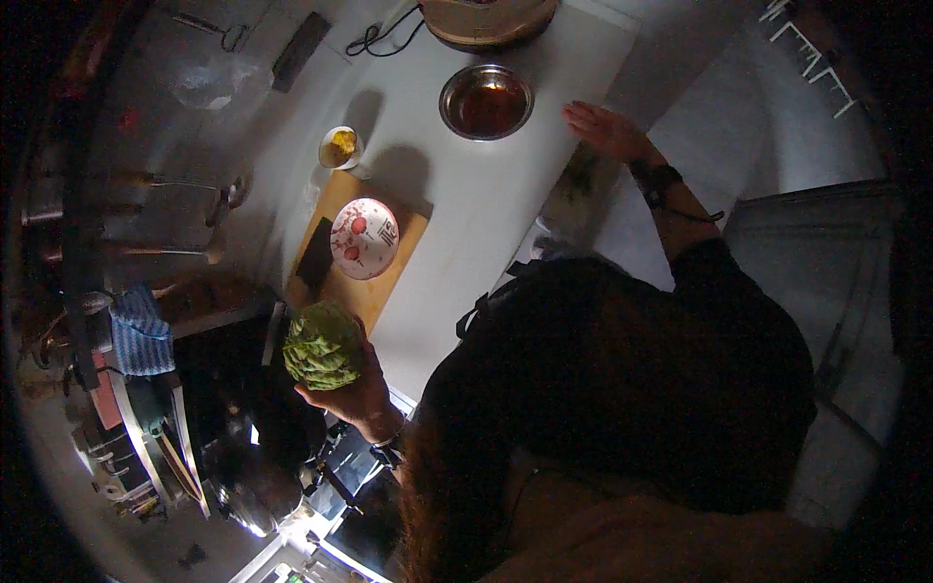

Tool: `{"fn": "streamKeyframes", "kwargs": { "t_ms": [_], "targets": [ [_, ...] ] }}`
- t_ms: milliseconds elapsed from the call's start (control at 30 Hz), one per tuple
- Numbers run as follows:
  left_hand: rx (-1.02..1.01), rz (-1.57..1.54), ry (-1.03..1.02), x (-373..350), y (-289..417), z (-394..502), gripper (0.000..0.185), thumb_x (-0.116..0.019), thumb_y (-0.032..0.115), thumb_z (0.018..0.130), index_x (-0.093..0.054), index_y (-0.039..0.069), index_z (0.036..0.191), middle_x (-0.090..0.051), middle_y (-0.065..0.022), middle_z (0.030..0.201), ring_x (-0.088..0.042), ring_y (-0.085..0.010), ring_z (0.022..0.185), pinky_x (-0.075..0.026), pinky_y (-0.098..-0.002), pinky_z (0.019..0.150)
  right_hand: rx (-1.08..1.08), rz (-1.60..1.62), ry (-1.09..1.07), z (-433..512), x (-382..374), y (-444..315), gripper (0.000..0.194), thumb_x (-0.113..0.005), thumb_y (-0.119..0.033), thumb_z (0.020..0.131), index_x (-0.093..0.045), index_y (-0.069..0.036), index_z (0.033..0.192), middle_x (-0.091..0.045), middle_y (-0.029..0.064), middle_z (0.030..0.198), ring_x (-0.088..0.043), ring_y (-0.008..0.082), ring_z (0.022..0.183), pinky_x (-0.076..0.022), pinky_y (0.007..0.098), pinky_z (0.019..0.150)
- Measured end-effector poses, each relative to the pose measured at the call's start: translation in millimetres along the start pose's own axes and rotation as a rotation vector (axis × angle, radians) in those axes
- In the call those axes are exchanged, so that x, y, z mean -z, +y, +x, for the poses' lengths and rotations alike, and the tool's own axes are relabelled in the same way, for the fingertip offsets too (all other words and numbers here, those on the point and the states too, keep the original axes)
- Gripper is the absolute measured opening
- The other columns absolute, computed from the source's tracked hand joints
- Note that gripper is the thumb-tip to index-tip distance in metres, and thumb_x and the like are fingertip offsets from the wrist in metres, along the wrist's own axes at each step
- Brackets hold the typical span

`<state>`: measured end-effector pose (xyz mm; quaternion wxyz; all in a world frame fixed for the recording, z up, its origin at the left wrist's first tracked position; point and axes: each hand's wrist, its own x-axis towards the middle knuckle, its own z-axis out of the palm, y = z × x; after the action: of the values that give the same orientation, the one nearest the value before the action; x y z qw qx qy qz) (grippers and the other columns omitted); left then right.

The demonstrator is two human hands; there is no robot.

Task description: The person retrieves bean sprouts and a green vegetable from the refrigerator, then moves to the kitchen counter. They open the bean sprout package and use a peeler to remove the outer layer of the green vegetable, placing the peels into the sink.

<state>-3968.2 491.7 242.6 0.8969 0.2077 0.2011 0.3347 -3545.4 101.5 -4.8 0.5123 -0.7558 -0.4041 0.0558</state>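
Observation:
My left hand (353,393) holds a green leafy vegetable head (323,347), perhaps lettuce or cabbage, just off the near end of a wooden cutting board (397,273). On the board lies a white plate or shallow bowl (368,237) with red patterns, beside a dark flat item (315,255). Empty and with its fingers stretched out, my right hand (601,131) hangs by the counter's edge. Left of it in the picture stands a steel bowl (487,102) with reddish-brown contents. A small white bowl (340,148) holding something yellow is at the board's far corner.
A large rounded tan object (488,22) and a black cord (379,42) are at the top of the white counter (466,189). Utensils hang along the wall at left. A black cooktop (240,364) adjoins the board, near a blue striped cloth (142,331).

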Motion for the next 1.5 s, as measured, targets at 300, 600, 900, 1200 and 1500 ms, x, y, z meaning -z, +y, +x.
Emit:
{"fn": "streamKeyframes", "kwargs": {
  "t_ms": [300,600,900,1200,1500],
  "targets": [
    [-0.081,0.16,0.133,4,5,-5,0.073,-0.053,0.065,0.081,-0.043,0.021,0.138,-0.045,-0.0106,0.139,-0.047,-0.034,0.124,-0.045,-0.0562,0.092,0.04,-0.318,-0.172,67,-13,16,0.038,-0.059,-0.02,0.093,-0.049,-0.001,0.125,-0.062,0.009,0.116,-0.058,0.0171,0.107,-0.0457,0.0311,0.094],
    [-0.231,0.21,0.211,-16,-3,-34,0.065,-0.056,0.058,0.082,-0.048,0.02,0.134,-0.047,-0.0094,0.138,-0.049,-0.0313,0.122,-0.047,-0.0507,0.094,0.301,0.402,-0.32,386,-88,-241,0.057,-0.061,-0.022,0.093,-0.034,-0.009,0.141,-0.042,0.0052,0.143,-0.044,0.0225,0.128,-0.0437,0.037,0.097],
    [-0.473,0.218,0.375,0,-4,-107,0.069,-0.051,0.062,0.082,-0.044,0.02,0.137,-0.046,-0.0122,0.138,-0.047,-0.0336,0.124,-0.044,-0.0546,0.094,0.367,-0.071,0.016,586,-148,-333,0.038,-0.06,-0.024,0.093,-0.051,0.002,0.119,-0.061,0.0147,0.102,-0.06,0.0272,0.093,-0.0504,0.0382,0.075],
    [-0.521,0.082,0.355,29,-8,-144,0.067,-0.053,0.06,0.082,-0.046,0.019,0.135,-0.049,-0.0122,0.135,-0.05,-0.033,0.119,-0.045,-0.0533,0.091,0.197,0.687,0.019,586,-175,-331,0.021,-0.047,-0.022,0.098,-0.048,-0.002,0.091,-0.055,0.0075,0.068,-0.054,0.017,0.054,-0.0485,0.0345,0.054],
    [-0.464,0.124,0.308,15,-9,-110,0.061,-0.047,0.054,0.089,-0.043,0.018,0.139,-0.043,-0.0123,0.141,-0.045,-0.0319,0.125,-0.042,-0.0527,0.098,0.163,0.568,-0.074,548,-111,-379,0.027,-0.049,-0.028,0.098,-0.051,-0.001,0.102,-0.063,0.0071,0.07,-0.064,0.0192,0.061,-0.051,0.0317,0.059]
  ]
}}
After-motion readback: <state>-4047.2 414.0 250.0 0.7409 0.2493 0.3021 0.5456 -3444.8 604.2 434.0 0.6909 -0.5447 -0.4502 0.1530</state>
